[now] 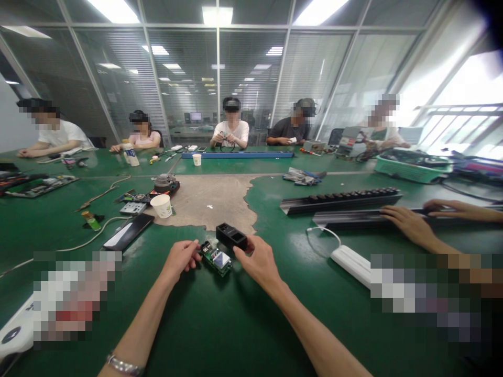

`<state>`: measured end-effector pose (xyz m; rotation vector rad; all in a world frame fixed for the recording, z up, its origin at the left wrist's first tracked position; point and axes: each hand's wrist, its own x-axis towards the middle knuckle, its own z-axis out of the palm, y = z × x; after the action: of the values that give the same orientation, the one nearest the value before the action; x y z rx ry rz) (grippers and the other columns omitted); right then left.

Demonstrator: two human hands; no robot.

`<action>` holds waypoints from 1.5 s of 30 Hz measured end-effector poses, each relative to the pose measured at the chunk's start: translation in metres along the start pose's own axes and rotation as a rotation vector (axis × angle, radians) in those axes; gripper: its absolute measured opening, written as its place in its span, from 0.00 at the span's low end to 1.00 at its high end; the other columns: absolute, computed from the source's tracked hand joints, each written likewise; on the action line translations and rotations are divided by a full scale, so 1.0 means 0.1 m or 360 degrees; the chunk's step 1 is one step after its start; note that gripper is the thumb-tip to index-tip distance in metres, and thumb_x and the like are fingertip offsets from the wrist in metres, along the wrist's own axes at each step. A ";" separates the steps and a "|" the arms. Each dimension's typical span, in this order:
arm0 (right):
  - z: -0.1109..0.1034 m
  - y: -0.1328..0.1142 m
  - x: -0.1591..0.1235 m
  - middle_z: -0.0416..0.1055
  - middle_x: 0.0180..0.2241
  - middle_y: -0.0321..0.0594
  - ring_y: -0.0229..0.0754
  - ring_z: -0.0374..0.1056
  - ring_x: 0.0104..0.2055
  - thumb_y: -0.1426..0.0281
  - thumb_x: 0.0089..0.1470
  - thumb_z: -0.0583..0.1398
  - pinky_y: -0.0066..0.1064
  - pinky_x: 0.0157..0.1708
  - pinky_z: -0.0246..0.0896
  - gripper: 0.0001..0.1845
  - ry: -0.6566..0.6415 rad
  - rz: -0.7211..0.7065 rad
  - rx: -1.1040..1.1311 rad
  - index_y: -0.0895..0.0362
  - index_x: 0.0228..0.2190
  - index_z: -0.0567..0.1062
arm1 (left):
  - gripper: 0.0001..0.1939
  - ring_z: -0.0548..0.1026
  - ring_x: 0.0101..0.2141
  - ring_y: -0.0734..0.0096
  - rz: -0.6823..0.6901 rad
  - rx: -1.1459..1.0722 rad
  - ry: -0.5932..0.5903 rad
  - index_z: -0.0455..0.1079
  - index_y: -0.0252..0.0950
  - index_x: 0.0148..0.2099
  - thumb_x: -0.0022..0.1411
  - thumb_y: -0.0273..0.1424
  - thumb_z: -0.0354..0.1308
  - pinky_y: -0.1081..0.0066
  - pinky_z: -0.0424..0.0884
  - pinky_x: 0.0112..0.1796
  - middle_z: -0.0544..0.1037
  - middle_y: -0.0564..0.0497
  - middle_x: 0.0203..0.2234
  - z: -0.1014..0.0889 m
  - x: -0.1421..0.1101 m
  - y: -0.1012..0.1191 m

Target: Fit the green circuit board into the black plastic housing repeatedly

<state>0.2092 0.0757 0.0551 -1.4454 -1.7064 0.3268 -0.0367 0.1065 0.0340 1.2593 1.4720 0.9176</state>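
Note:
Between my hands is a green circuit board [217, 259] with a small screen on its upper face. My left hand [181, 260] pinches the board's upper left corner between thumb and fingers. In my right hand [257, 257] is a black rectangular plastic housing [231, 236] with openings in its face, gripped at its right end. The housing sits just beyond the board, close to its far edge; whether the two touch I cannot tell.
Left of me are a paper cup [161, 206], a dark flat panel [129, 232] and a small green bottle [91, 221]. At right, a co-worker's hands [408, 225] rest by black metal rails [346, 219]. A white power strip [349, 264] lies nearby. Several people sit across the table.

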 end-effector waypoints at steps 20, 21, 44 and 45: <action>-0.10 -0.38 -0.18 0.72 0.27 0.37 0.40 0.67 0.28 0.65 0.48 0.64 0.29 0.30 0.61 0.10 -0.0145 -0.0234 0.0064 0.55 0.33 0.76 | 0.38 0.67 0.14 0.76 -0.0037 -0.0100 0.0055 0.73 0.30 0.44 0.53 0.62 0.53 0.79 0.52 0.14 0.75 0.50 0.19 0.02 -0.07 0.12; -0.11 -0.38 -0.19 0.73 0.26 0.37 0.40 0.67 0.28 0.65 0.48 0.64 0.29 0.30 0.61 0.10 -0.0154 -0.0237 0.0063 0.55 0.33 0.76 | 0.38 0.67 0.14 0.76 -0.0040 -0.0100 0.0059 0.73 0.30 0.44 0.53 0.62 0.53 0.79 0.52 0.14 0.75 0.50 0.19 0.02 -0.08 0.12; 0.02 -0.24 -0.26 0.73 0.40 0.44 0.45 0.69 0.38 0.59 0.45 0.68 0.35 0.39 0.64 0.28 -0.0359 -0.0231 -0.0035 0.57 0.47 0.72 | 0.26 0.65 0.14 0.80 0.0017 -0.0188 0.0149 0.73 0.33 0.38 0.51 0.53 0.60 0.80 0.52 0.14 0.73 0.53 0.19 0.00 -0.04 0.05; 0.02 -0.25 -0.26 0.73 0.39 0.43 0.45 0.69 0.39 0.59 0.46 0.68 0.35 0.39 0.64 0.27 -0.0359 -0.0229 -0.0036 0.56 0.46 0.73 | 0.27 0.65 0.14 0.80 0.0022 -0.0180 0.0147 0.73 0.33 0.37 0.51 0.54 0.60 0.80 0.52 0.13 0.73 0.53 0.19 0.00 -0.05 0.07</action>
<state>0.1901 0.0453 0.0591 -1.3329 -1.9899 0.4048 -0.0348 0.1029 0.0414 1.1589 1.4630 1.0660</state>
